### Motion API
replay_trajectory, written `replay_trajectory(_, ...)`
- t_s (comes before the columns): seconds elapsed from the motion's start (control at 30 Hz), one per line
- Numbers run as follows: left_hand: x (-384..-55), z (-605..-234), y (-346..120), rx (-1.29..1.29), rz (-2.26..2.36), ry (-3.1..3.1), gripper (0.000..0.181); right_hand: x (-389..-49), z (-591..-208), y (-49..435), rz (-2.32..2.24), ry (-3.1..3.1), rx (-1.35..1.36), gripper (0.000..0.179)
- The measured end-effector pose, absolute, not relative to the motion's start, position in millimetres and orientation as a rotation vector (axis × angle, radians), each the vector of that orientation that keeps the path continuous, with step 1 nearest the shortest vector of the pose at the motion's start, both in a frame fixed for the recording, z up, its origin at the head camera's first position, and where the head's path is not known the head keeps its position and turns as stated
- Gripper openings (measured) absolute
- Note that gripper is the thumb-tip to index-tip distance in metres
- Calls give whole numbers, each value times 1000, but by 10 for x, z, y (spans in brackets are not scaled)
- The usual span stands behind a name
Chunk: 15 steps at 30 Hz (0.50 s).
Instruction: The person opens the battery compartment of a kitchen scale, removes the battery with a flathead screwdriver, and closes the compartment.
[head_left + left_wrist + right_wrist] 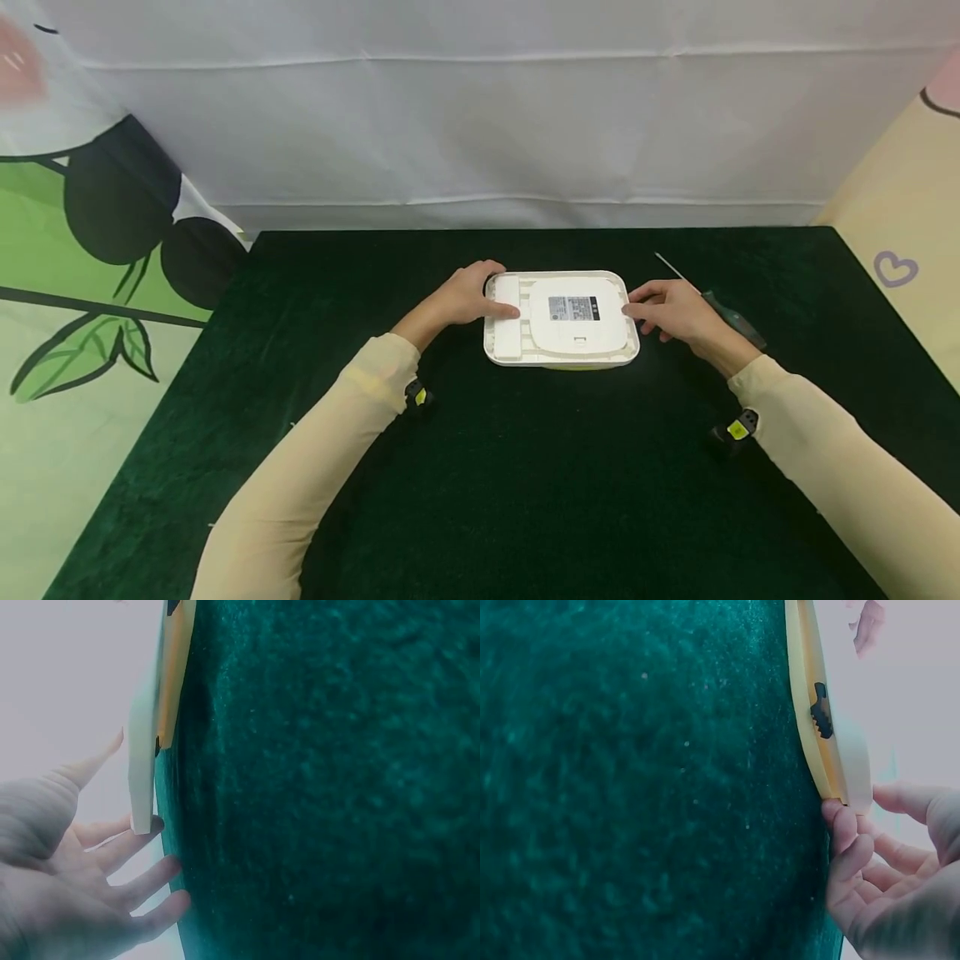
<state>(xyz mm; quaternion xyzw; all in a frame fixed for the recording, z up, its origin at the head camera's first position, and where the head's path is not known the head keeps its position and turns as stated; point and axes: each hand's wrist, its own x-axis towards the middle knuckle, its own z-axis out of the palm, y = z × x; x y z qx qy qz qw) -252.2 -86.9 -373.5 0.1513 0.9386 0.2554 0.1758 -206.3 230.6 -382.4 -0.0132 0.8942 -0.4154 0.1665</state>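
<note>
A white plastic device, a rounded rectangle with a printed label, lies level with its ribbed underside facing up. My left hand grips its left end, the thumb over the top and the fingers at the edge below. At the right end, my right hand pinches the rim between thumb and fingers. From the side, the right wrist view shows a yellow layer under the white body, with a black toothed piece between them. What lies beneath the yellow layer is hidden.
A screwdriver with a dark green handle lies on the table behind my right hand. Dark green cloth covers the table. White cloth hangs along its back edge, and printed cloth hangs at the left.
</note>
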Motion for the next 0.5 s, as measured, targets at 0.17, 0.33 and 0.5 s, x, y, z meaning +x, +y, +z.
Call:
replay_trajectory(0.17, -2427, -3704, -853, 428, 603, 2762, 84, -2047, -3813, 2272, -1041, 2715, -196, 39)
replay_trajectory(0.33, -2329, -3650, -794, 471, 474, 2829, 81, -2015, -3686, 2127, -674, 2969, -497, 49)
replay_trajectory(0.5, -2276, -3613, -733, 481, 410, 2822, 82, -1995, -3589, 1939, -264, 2985, -660, 68)
